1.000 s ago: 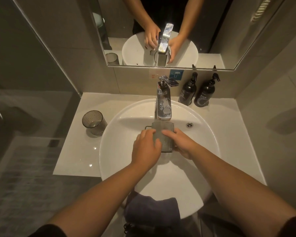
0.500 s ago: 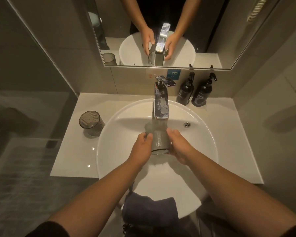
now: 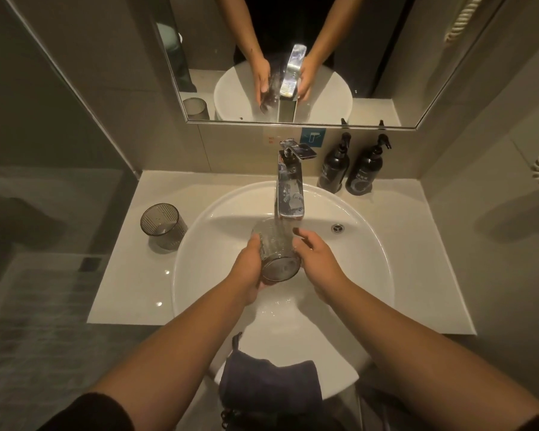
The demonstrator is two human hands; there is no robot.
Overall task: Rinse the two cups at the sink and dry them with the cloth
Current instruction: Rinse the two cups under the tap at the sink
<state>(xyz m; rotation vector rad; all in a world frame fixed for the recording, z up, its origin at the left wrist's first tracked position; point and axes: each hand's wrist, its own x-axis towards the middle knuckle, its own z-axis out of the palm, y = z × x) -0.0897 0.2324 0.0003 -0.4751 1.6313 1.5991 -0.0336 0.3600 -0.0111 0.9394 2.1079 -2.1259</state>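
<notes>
Cup (image 3: 276, 250) tipped under tap (image 3: 290, 194) so water runs in; left hand (image 3: 246, 269) grips it, right hand (image 3: 316, 259) loosely open, steadying its side.

Two cups are counted: one smoky ribbed cup (image 3: 163, 224) standing on the desk (image 3: 122, 290) at centre left, and a second cup (image 3: 276, 253) held tilted under the tap (image 3: 289, 194) at the centre of the frame. Two dark pump bottles (image 3: 333, 169) (image 3: 364, 172) are seen side by side at upper right. One white sink (image 3: 371, 275), one tap, one mirror (image 3: 386, 57) and one dark cloth (image 3: 269, 384), at lower centre, are counted. Two hands are present, the left hand (image 3: 246, 269) and the right hand (image 3: 319, 262).
</notes>
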